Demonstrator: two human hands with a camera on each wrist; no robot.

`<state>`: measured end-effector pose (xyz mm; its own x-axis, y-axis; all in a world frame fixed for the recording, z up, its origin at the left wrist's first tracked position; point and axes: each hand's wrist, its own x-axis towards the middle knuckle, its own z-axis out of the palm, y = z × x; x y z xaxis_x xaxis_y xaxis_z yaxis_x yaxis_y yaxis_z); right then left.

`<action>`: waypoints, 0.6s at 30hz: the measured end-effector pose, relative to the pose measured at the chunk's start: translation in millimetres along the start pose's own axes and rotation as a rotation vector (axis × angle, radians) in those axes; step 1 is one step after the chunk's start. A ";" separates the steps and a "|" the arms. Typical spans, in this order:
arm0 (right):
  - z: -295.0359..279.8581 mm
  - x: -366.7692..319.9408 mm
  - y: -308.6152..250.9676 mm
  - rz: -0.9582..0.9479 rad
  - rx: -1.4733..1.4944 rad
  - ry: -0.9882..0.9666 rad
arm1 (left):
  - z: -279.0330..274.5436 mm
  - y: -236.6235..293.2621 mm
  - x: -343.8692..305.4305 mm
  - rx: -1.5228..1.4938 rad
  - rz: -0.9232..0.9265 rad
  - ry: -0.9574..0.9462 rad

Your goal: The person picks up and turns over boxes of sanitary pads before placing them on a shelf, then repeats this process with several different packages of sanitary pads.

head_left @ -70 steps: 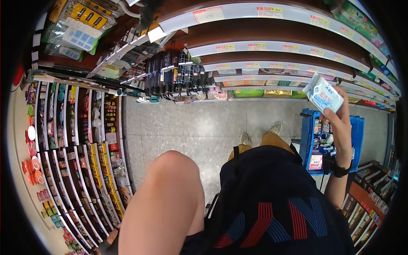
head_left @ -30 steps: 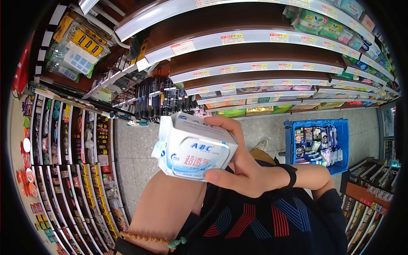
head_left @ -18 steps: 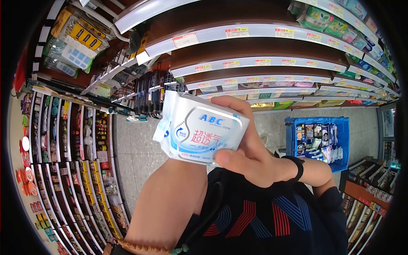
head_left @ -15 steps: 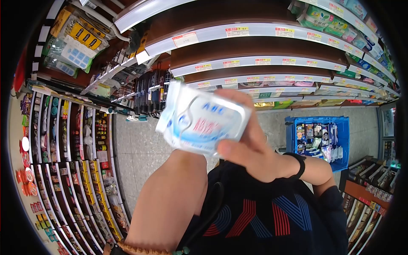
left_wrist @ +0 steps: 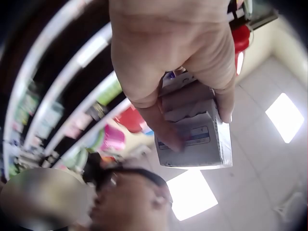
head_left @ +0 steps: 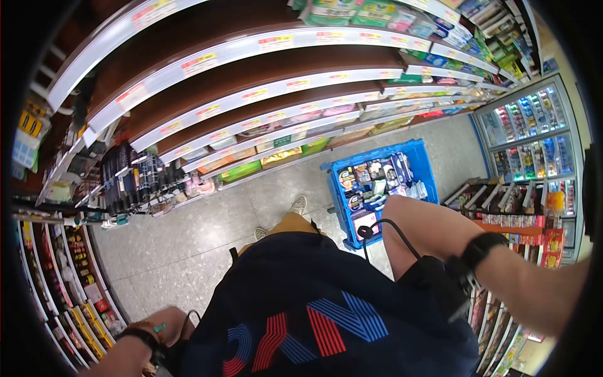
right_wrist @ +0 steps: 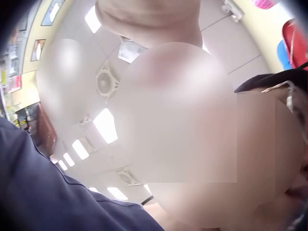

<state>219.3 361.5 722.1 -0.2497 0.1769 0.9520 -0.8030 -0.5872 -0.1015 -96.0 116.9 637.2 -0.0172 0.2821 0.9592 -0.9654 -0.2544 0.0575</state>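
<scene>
In the left wrist view my left hand point(left_wrist: 173, 45) grips a white box-shaped pack point(left_wrist: 190, 154) with a blue-edged label. Fingertips press the pack's front and side, with ceiling lights behind. At the head view's lower left, my left arm point(head_left: 113, 359) shows past a bracelet and black strap; the pack is out of that picture. My right arm is bent, its elbow point(head_left: 405, 220) over the crate's near corner. Beyond the black wristband point(head_left: 483, 250), my right hand point(head_left: 537, 286) is raised near the edge of the view. Blur hides its fingers in the right wrist view.
A blue crate point(head_left: 339, 213) filled with packs stands on the tiled floor point(head_left: 264, 201). Long shelves point(head_left: 251, 94) with price tags run across the front. A glass-door fridge point(head_left: 531, 144) stands at right, more racks at lower left. Another foot point(head_left: 300, 203) shows below.
My right hand held a white ABC pack before my chest; it has since swung out right and up, and that pack no longer shows in the head view. My view has turned right.
</scene>
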 end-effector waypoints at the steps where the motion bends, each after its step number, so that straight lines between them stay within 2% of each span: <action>1: 15.2 0.1 -11.1 -0.019 0.050 -0.128 | -10.1 3.6 -20.2 -0.016 0.004 0.002; 2: 32.7 -0.4 -35.6 -0.022 -0.545 -0.201 | -23.5 3.3 -40.0 0.023 0.143 0.287; 3: 57.2 -2.7 -54.2 -0.022 -0.864 -0.318 | -36.6 4.1 -63.0 0.065 0.282 0.572; 4: 51.1 -6.5 -61.2 -0.009 -0.872 -0.317 | -47.0 14.7 -93.7 0.133 0.301 0.719; 5: 29.1 -0.6 -35.8 0.009 -0.822 -0.303 | -53.8 26.1 -123.7 0.208 0.315 0.933; 6: 48.4 -6.6 -57.0 0.024 -0.766 -0.291 | -64.5 40.0 -157.4 0.139 0.243 1.046; 7: 54.0 -10.6 -64.7 0.034 -0.706 -0.278 | -75.8 33.6 -175.1 0.217 0.212 1.167; 8: 58.1 -14.6 -71.2 0.044 -0.644 -0.268 | -81.8 48.9 -219.4 0.248 0.221 1.207; 9: 55.7 -17.5 -71.9 0.054 -0.579 -0.255 | -73.7 72.8 -274.6 0.807 0.183 1.558; 11: 50.1 -20.5 -67.7 0.079 -0.444 -0.230 | -72.0 60.9 -303.4 0.887 -0.072 1.515; 12: 47.9 -19.9 -63.9 0.095 -0.373 -0.219 | -73.8 56.1 -308.1 0.892 -0.050 1.516; 14: 43.8 -17.7 -54.7 0.131 -0.231 -0.188 | -79.9 42.9 -309.8 0.826 -0.194 1.585; 15: 42.1 -17.1 -49.6 0.147 -0.162 -0.172 | -82.2 36.9 -307.2 0.832 -0.176 1.589; 18: 42.4 -16.4 -31.6 0.182 0.029 -0.126 | -87.9 21.3 -286.6 0.806 -0.303 1.526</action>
<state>271.7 343.7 722.0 -0.3174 -0.0332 0.9477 -0.7348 -0.6231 -0.2679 -134.6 111.9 339.2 -0.5409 0.8219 -0.1788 -0.6298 -0.2548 0.7338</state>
